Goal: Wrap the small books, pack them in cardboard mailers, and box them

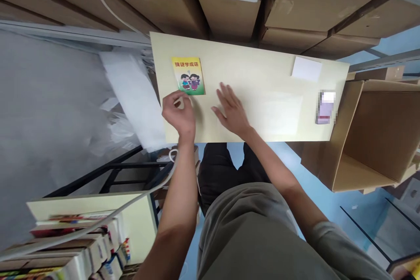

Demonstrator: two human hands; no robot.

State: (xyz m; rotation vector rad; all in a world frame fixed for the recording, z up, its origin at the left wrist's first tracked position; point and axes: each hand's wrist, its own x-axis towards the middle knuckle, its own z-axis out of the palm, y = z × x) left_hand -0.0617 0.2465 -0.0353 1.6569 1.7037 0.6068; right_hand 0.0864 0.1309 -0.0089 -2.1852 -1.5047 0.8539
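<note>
A small book [189,76] with a yellow-to-green cover and two cartoon children lies flat toward the left end of the pale table [256,65]. At the book's lower edge is my left hand [180,113], its thumb and index finger pinched in a ring; whether anything is between the fingertips cannot be made out. To the right of the book, my right hand [232,111] is stretched out low over the tabletop, palm down, with fingers apart and nothing held. Right of this hand, a pale rectangular patch [282,113] shows on the table, either a thin sheet or glare.
A white card [306,69] and a blurred purple item [325,107] lie at the table's right end. An open cardboard box [348,140] stands beyond it. Cartons [226,17] line the back. Stacked books [78,249] and a white cable [131,199] are at lower left.
</note>
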